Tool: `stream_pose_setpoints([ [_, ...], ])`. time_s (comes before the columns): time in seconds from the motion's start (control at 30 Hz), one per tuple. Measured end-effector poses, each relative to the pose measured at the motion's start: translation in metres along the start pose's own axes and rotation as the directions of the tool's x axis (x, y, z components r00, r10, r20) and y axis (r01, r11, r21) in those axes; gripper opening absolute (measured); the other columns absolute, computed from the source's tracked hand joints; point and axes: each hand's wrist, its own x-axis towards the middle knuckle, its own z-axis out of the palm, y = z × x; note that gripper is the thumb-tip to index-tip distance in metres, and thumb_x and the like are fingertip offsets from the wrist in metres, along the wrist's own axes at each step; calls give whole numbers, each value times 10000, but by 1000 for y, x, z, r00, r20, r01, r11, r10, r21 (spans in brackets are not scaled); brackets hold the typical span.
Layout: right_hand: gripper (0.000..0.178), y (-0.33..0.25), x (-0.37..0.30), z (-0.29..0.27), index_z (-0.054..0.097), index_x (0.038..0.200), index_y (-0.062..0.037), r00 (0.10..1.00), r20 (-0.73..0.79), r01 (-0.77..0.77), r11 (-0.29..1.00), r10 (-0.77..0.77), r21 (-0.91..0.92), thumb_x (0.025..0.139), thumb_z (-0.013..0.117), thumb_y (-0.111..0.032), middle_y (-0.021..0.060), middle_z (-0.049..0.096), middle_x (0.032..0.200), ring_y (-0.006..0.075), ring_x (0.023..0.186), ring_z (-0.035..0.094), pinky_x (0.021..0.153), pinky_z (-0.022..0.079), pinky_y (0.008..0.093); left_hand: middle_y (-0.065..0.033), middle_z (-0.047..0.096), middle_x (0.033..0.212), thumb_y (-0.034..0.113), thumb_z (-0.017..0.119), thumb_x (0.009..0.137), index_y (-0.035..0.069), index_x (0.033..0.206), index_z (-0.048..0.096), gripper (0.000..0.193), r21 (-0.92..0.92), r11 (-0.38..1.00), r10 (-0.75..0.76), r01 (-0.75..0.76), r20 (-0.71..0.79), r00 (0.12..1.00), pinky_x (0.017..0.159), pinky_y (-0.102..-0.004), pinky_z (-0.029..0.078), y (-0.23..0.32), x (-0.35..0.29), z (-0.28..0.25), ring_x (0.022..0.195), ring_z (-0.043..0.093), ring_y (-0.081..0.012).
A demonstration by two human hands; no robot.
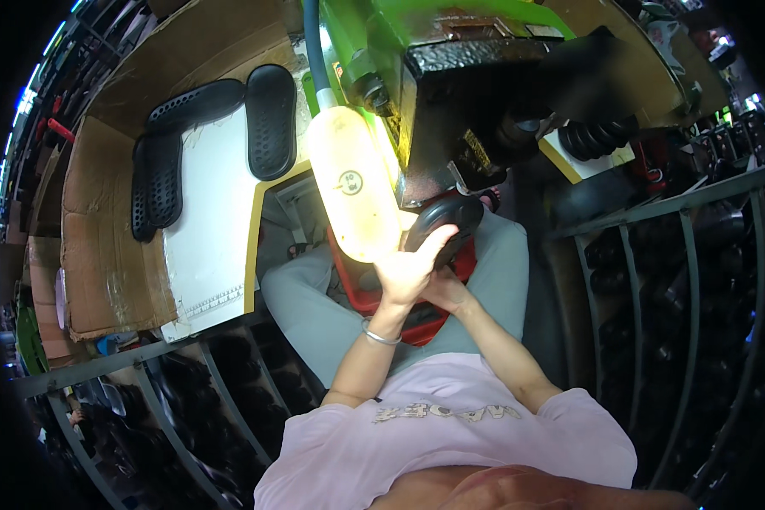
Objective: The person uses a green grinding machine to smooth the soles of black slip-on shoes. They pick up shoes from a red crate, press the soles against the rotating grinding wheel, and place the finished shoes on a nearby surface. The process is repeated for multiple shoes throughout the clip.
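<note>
In front of a dark machine head (459, 102), a black shoe sole (455, 217) is held tilted over my lap. My left hand (406, 276) is closed on its near left side, thumb stretched across the top; its other fingers are mostly hidden. My right hand (446, 291) is at the sole's lower end, just beneath and right of the left one, with its fingertips out of sight behind the sole. A bright yellowish lamp (348, 183) hangs right beside my left hand and covers part of the view.
Black soles with rows of holes (272, 123) lie on a white board (212, 195) inside an open cardboard box (102, 238) at the left. A stack of black soles (599, 140) stands at the right. A red stool or bin (348, 289) shows between my legs; metal racks (688, 255) flank both sides.
</note>
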Motion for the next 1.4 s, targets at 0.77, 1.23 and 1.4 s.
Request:
stream_pose_setpoints([
  [0.77,593,-31,-21,89,502,1242,26,910,-31,377,858,-413,-351,751,821,-70,97,619,1158,190,1084,587,982,443,332,-176,661,903,413,451,1014,-71,975,607,511,-374,927,-118,18,-247,962,787,-344,567,46,37,-199,824,674,-262],
  [1.23,370,-17,135,239,593,1093,36,459,234,606,110,-857,-788,769,769,50,80,674,909,104,793,621,738,503,240,-40,606,1022,163,547,854,126,1067,617,227,862,-451,313,-232,396,863,947,-485,409,-73,344,-319,1053,549,-220],
  [1.4,318,-21,158,236,633,1052,37,382,276,527,-37,-882,-849,770,779,15,102,696,897,115,779,648,747,519,250,-53,538,874,127,569,794,115,895,597,105,773,-405,352,-488,624,698,753,-344,440,-45,344,-328,892,543,-233],
])
